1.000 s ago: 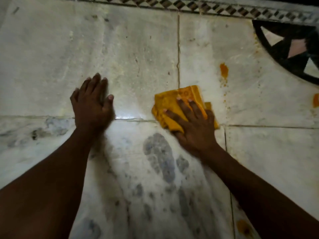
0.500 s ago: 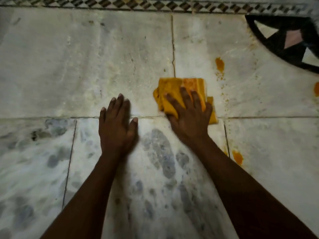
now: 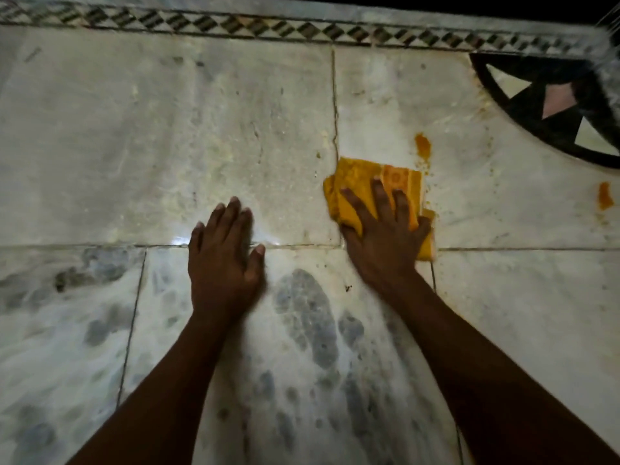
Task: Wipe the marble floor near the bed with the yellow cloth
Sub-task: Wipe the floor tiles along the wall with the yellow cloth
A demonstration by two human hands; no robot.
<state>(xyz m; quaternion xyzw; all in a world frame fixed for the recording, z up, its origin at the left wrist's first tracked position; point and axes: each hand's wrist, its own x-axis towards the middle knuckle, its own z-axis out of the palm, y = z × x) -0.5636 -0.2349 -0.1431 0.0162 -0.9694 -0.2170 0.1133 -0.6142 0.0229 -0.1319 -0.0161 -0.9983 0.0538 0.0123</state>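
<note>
Yellow cloth (image 3: pixel 365 177) and right hand (image 3: pixel 385 243) now nearer the orange stain (image 3: pixel 422 146).

A narrow border strip of dark and pale diamond-shaped inlay (image 3: pixel 302 28) is seen running along the far edge of the frame. A black curved stone inlay with white and pink triangular pieces (image 3: pixel 550 105) is set at the upper right, partly cut off by the frame edge. An orange smear (image 3: pixel 422 147) is pictured just left of that inlay, with small orange specks scattered below it. A second orange blot (image 3: pixel 605 195) is seen near the right edge, well apart from the first.
</note>
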